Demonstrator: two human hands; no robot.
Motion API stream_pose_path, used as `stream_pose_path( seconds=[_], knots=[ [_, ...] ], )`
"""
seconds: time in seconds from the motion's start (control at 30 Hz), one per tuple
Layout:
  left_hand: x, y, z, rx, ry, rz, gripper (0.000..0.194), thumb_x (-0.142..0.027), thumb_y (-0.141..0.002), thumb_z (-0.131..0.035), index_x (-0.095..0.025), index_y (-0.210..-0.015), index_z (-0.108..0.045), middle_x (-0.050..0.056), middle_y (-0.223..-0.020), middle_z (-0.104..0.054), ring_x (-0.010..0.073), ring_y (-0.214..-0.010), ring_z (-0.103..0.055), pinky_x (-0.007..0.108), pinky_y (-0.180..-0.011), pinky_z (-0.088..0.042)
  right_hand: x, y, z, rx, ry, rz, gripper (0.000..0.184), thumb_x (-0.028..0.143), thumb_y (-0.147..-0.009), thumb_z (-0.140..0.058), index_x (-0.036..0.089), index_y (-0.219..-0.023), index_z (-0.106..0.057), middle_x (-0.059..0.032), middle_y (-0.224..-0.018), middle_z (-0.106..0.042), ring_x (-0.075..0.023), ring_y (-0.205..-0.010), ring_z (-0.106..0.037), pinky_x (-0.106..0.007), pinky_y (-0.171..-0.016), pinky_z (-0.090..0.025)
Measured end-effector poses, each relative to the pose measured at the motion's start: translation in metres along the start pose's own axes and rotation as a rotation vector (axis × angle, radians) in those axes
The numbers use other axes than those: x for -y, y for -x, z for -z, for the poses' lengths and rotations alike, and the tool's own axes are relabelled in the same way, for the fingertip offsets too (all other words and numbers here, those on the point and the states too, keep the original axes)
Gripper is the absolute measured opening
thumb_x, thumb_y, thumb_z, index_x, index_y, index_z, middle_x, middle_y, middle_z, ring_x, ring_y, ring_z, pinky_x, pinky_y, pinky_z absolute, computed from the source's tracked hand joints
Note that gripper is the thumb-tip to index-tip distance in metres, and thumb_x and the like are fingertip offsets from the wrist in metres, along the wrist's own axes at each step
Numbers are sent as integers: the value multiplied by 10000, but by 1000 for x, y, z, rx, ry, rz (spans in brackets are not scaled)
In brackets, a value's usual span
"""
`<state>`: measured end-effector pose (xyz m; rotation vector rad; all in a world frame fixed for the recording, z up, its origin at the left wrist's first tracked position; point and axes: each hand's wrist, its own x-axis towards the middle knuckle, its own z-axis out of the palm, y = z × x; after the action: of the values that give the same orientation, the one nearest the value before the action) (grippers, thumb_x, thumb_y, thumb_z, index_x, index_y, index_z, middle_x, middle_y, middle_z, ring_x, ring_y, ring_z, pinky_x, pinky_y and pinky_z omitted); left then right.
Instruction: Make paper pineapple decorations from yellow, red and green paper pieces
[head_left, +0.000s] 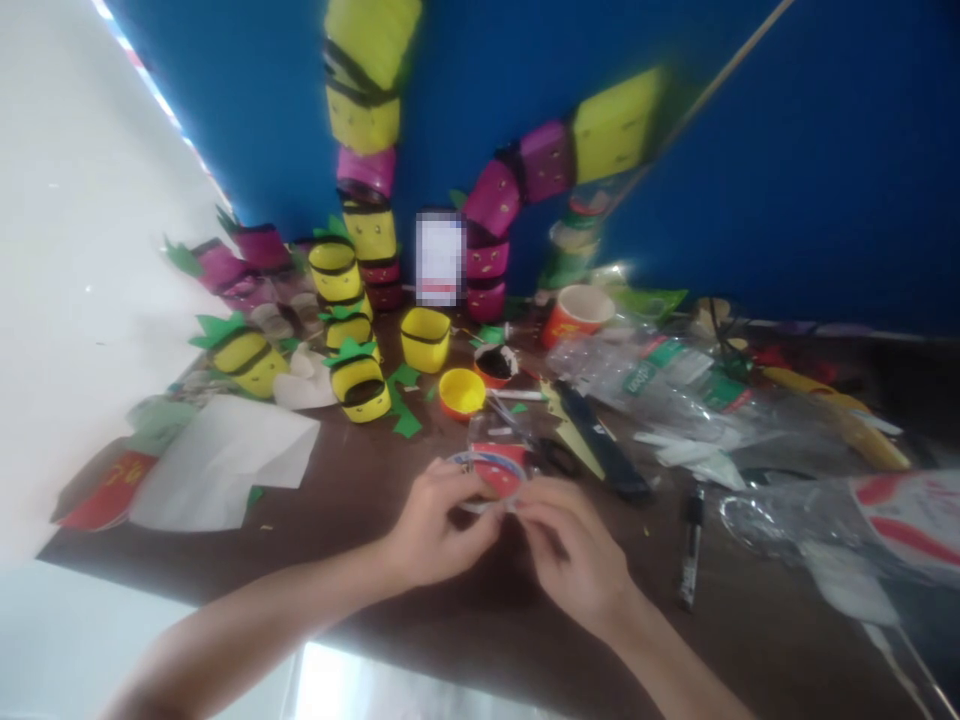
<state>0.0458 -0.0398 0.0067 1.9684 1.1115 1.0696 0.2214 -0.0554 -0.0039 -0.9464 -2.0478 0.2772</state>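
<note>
Near the front middle of the brown table, my left hand (448, 518) and my right hand (574, 550) come together on a round, ring-like piece of clear plastic (459, 459) with a bluish rim. Both hands are closed, thumbs and fingers pinching its near edge. A red patch (501, 468) shows within the ring; motion blur hides whether it belongs to it. Just beyond lie dark-handled scissors (553, 455), partly hidden. Farther back stand a small cup with a yellow inside (462, 392) and a yellow cup with a dark rim (425, 340).
Yellow and purple decorated cups (360, 385) stand and stack along the blue wall (247, 100). White paper (225, 465) lies left. A dark cutter-like tool (600, 440), a black marker (691, 548), clear plastic bottles (637, 365) and a red-and-white cup (577, 312) fill the right side.
</note>
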Motion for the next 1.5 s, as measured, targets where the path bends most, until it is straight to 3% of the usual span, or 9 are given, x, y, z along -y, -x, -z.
stream_pose_path(
  seconds=[0.37,1.5],
  knots=[
    [-2,2,-2,9,23,114,146,-205,-777,-541,-167,-644,-588,-17,-604,-613,109,-589,-527,244,-636,-389,-3,3,1,18,59,76,255,29,-775,-502,187,-970,-544,-84,-907,-615,-206,-888,-597,-384,-775,-523],
    [0,0,0,20,87,99,116,-158,-750,-563,-159,-636,-582,-23,-588,-593,95,-565,-498,227,-618,-370,0,1,4,-36,26,11,258,8,-761,-506,195,-935,-537,-76,-897,-612,-186,-877,-600,-336,-773,-531]
  ],
)
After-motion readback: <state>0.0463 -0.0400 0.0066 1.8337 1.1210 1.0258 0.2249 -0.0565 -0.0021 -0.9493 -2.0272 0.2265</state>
